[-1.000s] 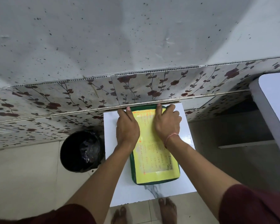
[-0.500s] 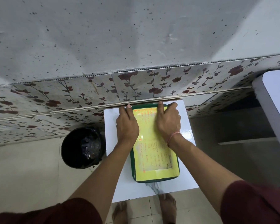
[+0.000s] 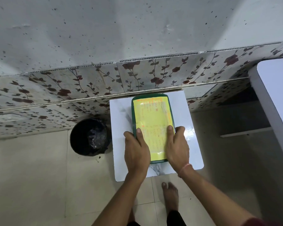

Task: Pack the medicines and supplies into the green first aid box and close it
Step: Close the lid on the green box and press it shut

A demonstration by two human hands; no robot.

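head view, looking down: the green first aid box [image 3: 152, 115] lies flat on a small white surface [image 3: 119, 144] pushed up against the flowered wall panel [image 3: 137, 74], lid down, its top covered by a glossy yellow label [image 3: 151, 118]. no medicines or supplies show outside it, so packing looks done and what remains is seating the lid. the left hand [image 3: 136, 154] grips the near left corner, thumb on the label and the other fingers [image 3: 127, 136] wrapped down the green side wall. the right hand [image 3: 176, 147] mirrors it on the near right corner, thumb on top, fingers curled over the edge. both hands are clamped on the box, not flat and not free.

the box reads as rigid moulded plastic with rounded corners: stiff enough to press on without buckling, probably light even when full. the laminated label is shiny and likely slick under a thumb, so the green rim and side walls are the better place to hold. whether a catch sits on the near edge cannot be told, as the hands cover it. a black bin [image 3: 90, 137] stands on the floor just left of the surface, and pressing near the edge could tip or slide the box.
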